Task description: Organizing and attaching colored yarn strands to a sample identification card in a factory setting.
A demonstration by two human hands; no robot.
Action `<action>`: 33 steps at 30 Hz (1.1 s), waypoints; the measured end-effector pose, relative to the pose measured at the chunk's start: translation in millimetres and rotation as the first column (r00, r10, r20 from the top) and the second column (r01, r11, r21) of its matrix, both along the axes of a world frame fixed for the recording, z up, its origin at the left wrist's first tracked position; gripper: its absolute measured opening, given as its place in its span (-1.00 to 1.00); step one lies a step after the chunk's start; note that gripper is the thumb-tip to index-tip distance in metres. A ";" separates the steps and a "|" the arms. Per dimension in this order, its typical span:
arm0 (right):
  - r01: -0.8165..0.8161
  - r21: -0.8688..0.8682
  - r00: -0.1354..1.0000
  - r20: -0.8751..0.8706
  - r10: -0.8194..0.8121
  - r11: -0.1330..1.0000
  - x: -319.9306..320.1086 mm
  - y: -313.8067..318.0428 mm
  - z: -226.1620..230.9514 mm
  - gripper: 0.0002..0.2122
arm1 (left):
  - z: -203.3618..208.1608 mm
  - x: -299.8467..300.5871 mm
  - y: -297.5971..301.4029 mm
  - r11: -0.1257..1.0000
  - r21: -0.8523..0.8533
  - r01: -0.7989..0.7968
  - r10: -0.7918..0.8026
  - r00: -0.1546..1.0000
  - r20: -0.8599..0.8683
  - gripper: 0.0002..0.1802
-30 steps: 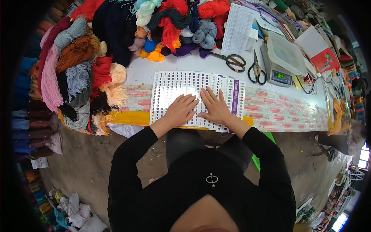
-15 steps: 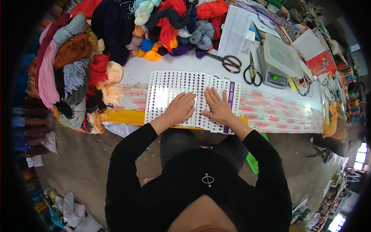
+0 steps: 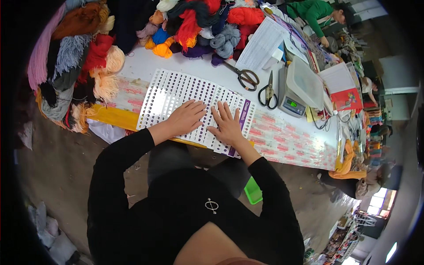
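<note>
Several white cards punched with rows of round holes [image 3: 165, 95] lie overlapping at the table's front edge. A purple strip with print runs down the card at the right end. My left hand [image 3: 187, 117] rests flat on the middle of the cards, fingers stretched out and pointing right. Just right of it, my right hand [image 3: 227, 125] lies palm down, fingers spread toward the far side and thumb out to the left. Neither hand grips anything. Both palms hide part of the holes beneath them.
Skeins of coloured yarn [image 3: 104, 57] are heaped at the left and back. Black-handled scissors [image 3: 247, 80], thread snips [image 3: 267, 95] and a digital scale [image 3: 291, 104] with a clear plastic tub [image 3: 304, 84] lie to the right. A person in green [image 3: 311, 15] leans in at the far right.
The whole view has swung, shifting the table to the left and tilting it, and a person in green now shows at the far right. Both hands stay flat on the cards.
</note>
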State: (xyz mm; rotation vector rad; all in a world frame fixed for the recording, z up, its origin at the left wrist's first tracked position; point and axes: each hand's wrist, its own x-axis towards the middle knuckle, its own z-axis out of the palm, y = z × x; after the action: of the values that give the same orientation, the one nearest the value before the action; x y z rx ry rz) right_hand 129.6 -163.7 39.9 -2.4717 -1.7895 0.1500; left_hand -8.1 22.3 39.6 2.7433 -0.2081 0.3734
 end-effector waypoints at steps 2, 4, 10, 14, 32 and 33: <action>-0.009 -0.003 1.000 0.004 0.009 1.000 1.5 -1.1 -1.7 -0.31 | -6.8 0.3 0.4 0.999 -0.035 -0.004 0.004 1.000 0.007 -0.55; -0.009 0.001 1.000 0.004 0.009 1.000 2.0 -0.4 -1.2 -0.31 | -7.5 0.1 0.5 0.998 -0.064 0.001 -0.001 1.000 0.010 -0.55; -0.024 -0.010 1.000 0.004 0.024 1.000 5.4 0.4 -2.4 -0.30 | -5.6 2.2 -0.5 0.997 -0.077 0.001 -0.002 1.000 -0.003 -0.51; -0.027 -0.014 1.000 0.005 0.027 1.000 5.8 0.8 -1.8 -0.29 | -5.9 2.7 -1.4 0.999 -0.029 0.017 -0.017 1.000 0.014 -0.50; -0.006 -0.019 1.000 0.030 0.007 1.000 8.1 -0.8 -6.9 -0.23 | -5.2 11.3 -10.7 0.999 0.007 0.033 -0.033 0.999 0.011 -0.52; -0.007 -0.018 1.000 0.029 0.008 1.000 8.3 -0.7 -6.5 -0.23 | -4.7 11.6 -10.9 0.999 0.017 0.032 -0.032 0.999 0.016 -0.53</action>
State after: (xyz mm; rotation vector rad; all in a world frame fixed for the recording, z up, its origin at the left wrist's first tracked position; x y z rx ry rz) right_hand 137.9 -164.4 33.4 -2.4923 -1.8166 0.1314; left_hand 3.5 11.4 34.9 2.7509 -0.2598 0.3869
